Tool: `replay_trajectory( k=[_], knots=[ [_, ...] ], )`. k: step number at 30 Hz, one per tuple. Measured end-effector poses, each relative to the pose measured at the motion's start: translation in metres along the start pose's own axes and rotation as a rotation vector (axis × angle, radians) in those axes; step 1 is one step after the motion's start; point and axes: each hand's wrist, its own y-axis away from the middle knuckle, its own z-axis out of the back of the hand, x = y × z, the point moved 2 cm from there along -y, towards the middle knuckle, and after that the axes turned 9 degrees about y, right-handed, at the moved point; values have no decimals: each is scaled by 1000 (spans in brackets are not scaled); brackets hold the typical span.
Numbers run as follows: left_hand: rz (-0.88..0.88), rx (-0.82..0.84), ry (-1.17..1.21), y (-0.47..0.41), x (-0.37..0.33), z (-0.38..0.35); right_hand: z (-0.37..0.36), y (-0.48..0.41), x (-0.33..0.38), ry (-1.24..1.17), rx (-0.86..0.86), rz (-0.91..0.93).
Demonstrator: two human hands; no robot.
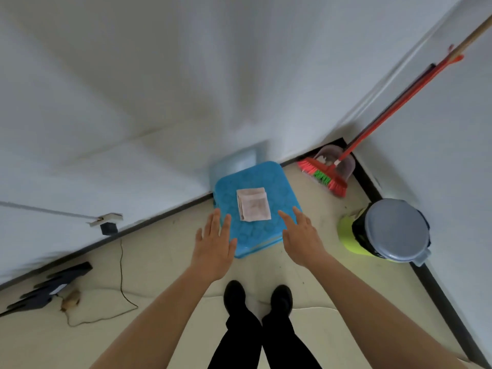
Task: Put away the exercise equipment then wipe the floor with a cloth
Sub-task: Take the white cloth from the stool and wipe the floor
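White walls filling the whole upper half of the frame, smooth and matt, blurred by head motion. Below them, a pale cream floor [165,267], hard and slightly glossy, edged by a dark skirting strip that runs from lower left to the corner at upper right.

At centre, a blue plastic stool [279,187], square with rounded corners and a mottled top, set against the wall. Right of it, a lime-green bin [346,233] with a round grey lid. Above that, in the corner, a red-handled broom [323,175] with pink and green bristles, leaning with a clear dustpan.

Lower left: something black and flat [50,286], possibly exercise gear, too blurred to name, beside a thin dark cable.

Centre, in front of the stool: left hand [213,243] and right hand [302,238], both spread flat with fingers apart, holding nothing, flanking the stool's near edge.

Smallest, on the stool top between the hands: the folded cloth [254,205], pale, soft, squarish, faintly stained, not yet touched.

By the look of it, at the switch to wiping: cloth about to be lifted, floor unwiped. Whether all equipment is stowed, impossible to tell.
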Motion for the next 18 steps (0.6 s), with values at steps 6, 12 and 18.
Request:
replay_trajectory(
  k=[6,12,18],
  knots=[
    [-27,152,-83,-77,34,-110,-104,-99,2,-100,74,9],
    [-15,213,-142,-92,43,-172,-162,-121,-8,24,-188,108],
    [48,401,-149,-98,36,-144,-152,-85,-42,-221,-59,-112]
  ],
)
